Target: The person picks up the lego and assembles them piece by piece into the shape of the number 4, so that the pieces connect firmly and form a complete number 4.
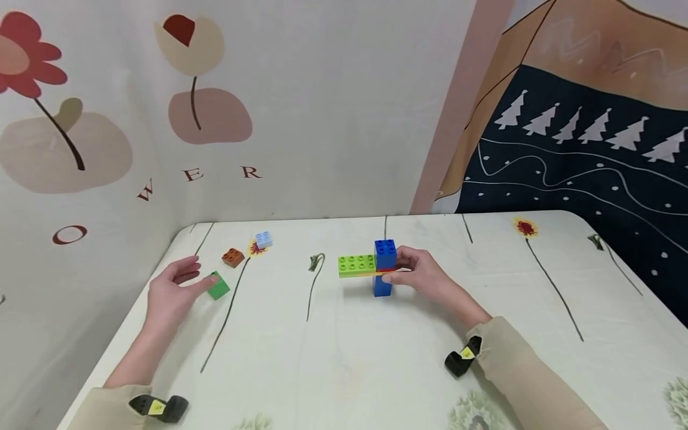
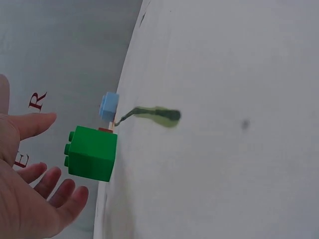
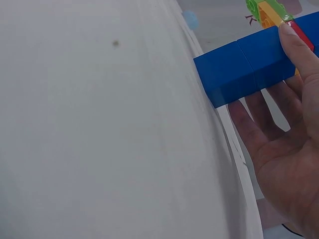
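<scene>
My left hand is beside a green toy brick at the table's left, thumb and fingers spread around it. The left wrist view shows a gap between the brick and the fingers. Toward the middle, my right hand pinches an upright toy-brick build between thumb and fingers. The build has blue bricks above and below, a thin red layer between them, and a lime-green brick over a yellow piece jutting left. My right fingers hide part of its side.
Past the green brick lie an orange-brown brick and a light blue brick. A white cloth printed with flowers covers the table. Behind it hangs a printed wall cloth, with a dark tree-patterned panel at right.
</scene>
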`<state>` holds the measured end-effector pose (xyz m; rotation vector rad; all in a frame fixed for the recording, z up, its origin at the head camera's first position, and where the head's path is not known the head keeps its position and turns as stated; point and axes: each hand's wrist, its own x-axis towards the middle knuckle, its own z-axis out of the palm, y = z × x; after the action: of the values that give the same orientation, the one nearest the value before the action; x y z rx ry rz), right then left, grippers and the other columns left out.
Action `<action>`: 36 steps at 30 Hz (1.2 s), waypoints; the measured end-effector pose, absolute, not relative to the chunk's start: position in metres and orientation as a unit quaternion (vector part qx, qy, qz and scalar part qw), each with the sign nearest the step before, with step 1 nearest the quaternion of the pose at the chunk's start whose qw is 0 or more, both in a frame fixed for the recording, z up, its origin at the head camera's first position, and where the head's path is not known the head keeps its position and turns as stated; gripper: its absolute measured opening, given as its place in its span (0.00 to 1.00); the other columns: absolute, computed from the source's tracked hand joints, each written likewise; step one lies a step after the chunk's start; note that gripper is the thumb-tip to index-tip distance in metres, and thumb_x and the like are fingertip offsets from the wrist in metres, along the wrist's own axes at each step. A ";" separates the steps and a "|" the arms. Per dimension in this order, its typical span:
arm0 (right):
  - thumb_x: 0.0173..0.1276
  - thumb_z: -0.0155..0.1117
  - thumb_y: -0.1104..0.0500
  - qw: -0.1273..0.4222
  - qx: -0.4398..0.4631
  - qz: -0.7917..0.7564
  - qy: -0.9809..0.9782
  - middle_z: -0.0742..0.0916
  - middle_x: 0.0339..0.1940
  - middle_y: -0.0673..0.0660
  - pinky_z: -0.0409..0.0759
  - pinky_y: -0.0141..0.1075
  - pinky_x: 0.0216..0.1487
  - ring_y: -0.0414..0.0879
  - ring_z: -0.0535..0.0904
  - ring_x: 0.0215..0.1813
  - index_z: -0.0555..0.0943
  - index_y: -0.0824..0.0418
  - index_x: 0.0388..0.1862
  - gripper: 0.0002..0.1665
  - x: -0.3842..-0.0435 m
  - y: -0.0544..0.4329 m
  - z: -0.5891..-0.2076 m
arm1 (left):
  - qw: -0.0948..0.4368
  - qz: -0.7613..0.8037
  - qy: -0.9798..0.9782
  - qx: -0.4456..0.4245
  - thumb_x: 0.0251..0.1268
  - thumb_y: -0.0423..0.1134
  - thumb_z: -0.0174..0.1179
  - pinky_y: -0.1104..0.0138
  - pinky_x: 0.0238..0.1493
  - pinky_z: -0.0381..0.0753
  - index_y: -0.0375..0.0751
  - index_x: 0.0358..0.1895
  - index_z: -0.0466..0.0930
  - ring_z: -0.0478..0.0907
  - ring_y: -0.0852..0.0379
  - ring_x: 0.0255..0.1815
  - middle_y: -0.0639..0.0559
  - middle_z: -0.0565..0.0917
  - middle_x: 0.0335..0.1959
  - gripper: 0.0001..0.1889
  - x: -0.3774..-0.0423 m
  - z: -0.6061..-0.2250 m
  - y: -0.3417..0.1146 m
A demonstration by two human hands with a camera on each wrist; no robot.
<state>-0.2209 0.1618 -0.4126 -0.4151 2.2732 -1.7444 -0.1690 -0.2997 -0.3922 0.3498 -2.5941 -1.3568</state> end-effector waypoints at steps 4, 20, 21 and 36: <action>0.67 0.74 0.60 0.125 -0.143 -0.599 0.778 0.88 0.54 0.62 0.84 0.38 0.53 0.53 0.84 0.56 0.80 0.68 0.56 0.21 -0.221 0.162 -0.414 | 0.073 -0.458 -0.879 0.113 0.68 0.42 0.69 0.84 0.42 0.72 0.31 0.77 0.60 0.71 0.47 0.62 0.34 0.73 0.67 0.40 -0.171 -0.397 -0.299; 0.67 0.74 0.61 0.120 -0.148 -0.599 0.778 0.88 0.54 0.62 0.85 0.37 0.52 0.53 0.83 0.57 0.81 0.68 0.55 0.21 -0.221 0.162 -0.414 | 0.024 -0.484 -0.867 0.116 0.69 0.33 0.66 0.84 0.40 0.74 0.24 0.69 0.63 0.72 0.48 0.59 0.32 0.70 0.63 0.32 -0.173 -0.405 -0.299; 0.67 0.74 0.61 0.119 -0.147 -0.598 0.779 0.88 0.54 0.62 0.85 0.37 0.52 0.53 0.84 0.57 0.81 0.68 0.55 0.21 -0.221 0.162 -0.413 | 0.025 -0.483 -0.868 0.117 0.68 0.32 0.66 0.84 0.40 0.74 0.25 0.68 0.64 0.73 0.52 0.56 0.32 0.71 0.63 0.31 -0.173 -0.405 -0.299; 0.68 0.74 0.61 0.121 -0.148 -0.597 0.779 0.88 0.54 0.62 0.84 0.37 0.53 0.54 0.84 0.57 0.80 0.68 0.55 0.20 -0.220 0.162 -0.412 | 0.004 -0.457 -0.884 0.101 0.70 0.36 0.65 0.76 0.37 0.78 0.26 0.68 0.70 0.75 0.63 0.47 0.30 0.77 0.60 0.28 -0.169 -0.404 -0.297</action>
<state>-0.2200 0.1619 -0.4122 -0.4312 2.2750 -1.7432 -0.1692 -0.2970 -0.4037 0.3151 -2.7696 -1.4331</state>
